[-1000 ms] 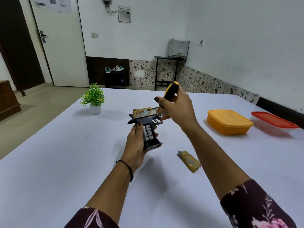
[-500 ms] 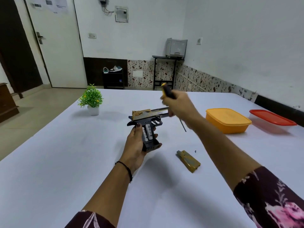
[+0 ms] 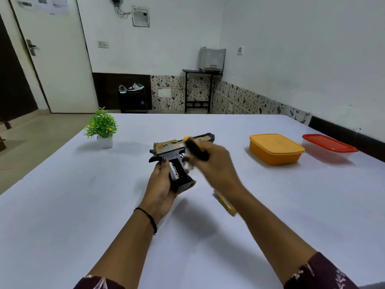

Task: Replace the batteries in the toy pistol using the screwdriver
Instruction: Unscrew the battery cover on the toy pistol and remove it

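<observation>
With our left hand [image 3: 160, 184] gripping the black-and-gold plastic toy pistol [image 3: 177, 150] above the middle of the white table [image 3: 62, 205] and our right hand [image 3: 216, 165] clenched round the black-and-yellow screwdriver [image 3: 195, 148], we judge the flat gold cover [image 3: 228, 207] off, silver batteries [image 3: 174, 169] seated, swapping and reclosing left

Dark maroon floral sleeves [image 3: 325, 274], thin black bracelet [image 3: 149, 217] on left wrist, dark-painted nails [image 3: 164, 160]

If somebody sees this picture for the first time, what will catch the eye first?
At the centre, the left hand grips a black and gold toy pistol above the white table, while the blurred right hand holds a black and yellow screwdriver. To the right sits an orange lidded plastic box; far left, a green plant in a white pot.
</observation>
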